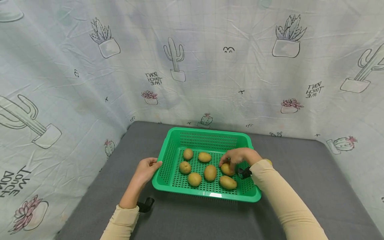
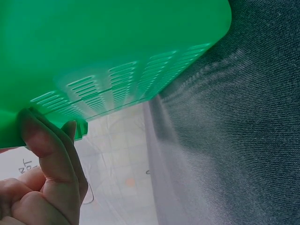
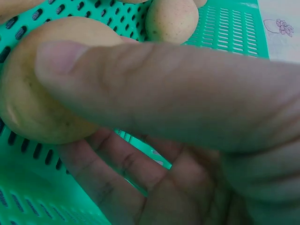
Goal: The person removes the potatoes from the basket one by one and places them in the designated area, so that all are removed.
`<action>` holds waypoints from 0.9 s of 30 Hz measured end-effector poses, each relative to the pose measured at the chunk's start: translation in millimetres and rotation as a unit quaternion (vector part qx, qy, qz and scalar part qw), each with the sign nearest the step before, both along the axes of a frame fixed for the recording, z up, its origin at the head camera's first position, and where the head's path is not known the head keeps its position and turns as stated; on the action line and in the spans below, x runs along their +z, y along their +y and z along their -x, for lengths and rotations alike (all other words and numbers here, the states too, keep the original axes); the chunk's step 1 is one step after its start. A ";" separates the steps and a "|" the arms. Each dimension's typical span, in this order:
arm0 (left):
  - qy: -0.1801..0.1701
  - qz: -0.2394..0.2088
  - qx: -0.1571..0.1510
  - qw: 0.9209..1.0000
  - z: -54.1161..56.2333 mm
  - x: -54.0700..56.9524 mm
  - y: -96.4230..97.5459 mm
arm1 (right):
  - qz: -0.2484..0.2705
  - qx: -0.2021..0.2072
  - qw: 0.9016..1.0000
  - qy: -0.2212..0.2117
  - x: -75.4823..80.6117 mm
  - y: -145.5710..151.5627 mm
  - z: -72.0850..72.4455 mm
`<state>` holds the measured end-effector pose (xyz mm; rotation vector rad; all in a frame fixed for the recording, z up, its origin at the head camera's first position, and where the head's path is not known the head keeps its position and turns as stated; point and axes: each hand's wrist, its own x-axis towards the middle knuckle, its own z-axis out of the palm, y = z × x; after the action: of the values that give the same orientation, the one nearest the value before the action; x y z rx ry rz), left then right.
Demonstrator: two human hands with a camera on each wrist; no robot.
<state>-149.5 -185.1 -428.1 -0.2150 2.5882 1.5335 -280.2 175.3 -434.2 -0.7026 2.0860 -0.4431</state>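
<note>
A green plastic basket [image 1: 207, 196] with slotted walls holds several yellow-brown potatoes, among them an oblong potato [image 1: 228, 182] near the front right and another potato [image 1: 210, 173] in the middle. My left hand [image 1: 147, 170] grips the basket's left rim; in the left wrist view its fingers curl under the rim [image 2: 14, 133]. Inside the basket at the right, my right hand [image 1: 238, 156] holds a potato [image 3: 51, 108] between thumb and fingers. The right wrist view shows the thumb across its top and the fingers beneath.
The basket stands on a grey cloth-covered table [image 1: 300, 173]. Behind and to the left hangs a pale curtain [image 1: 207, 66] printed with cacti and potted plants. Dark wrist straps [image 1: 146, 204] are on both arms.
</note>
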 end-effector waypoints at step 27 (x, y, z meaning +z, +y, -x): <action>0.006 0.004 -0.003 1.000 -0.8 0.3 -0.9 | 0.217 -0.096 0.966 0.102 7.3 10.3 -4.6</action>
<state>-148.7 -186.0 -427.8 -0.1996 2.6016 1.5269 -275.6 185.6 -427.0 -0.8281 2.2855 -0.9953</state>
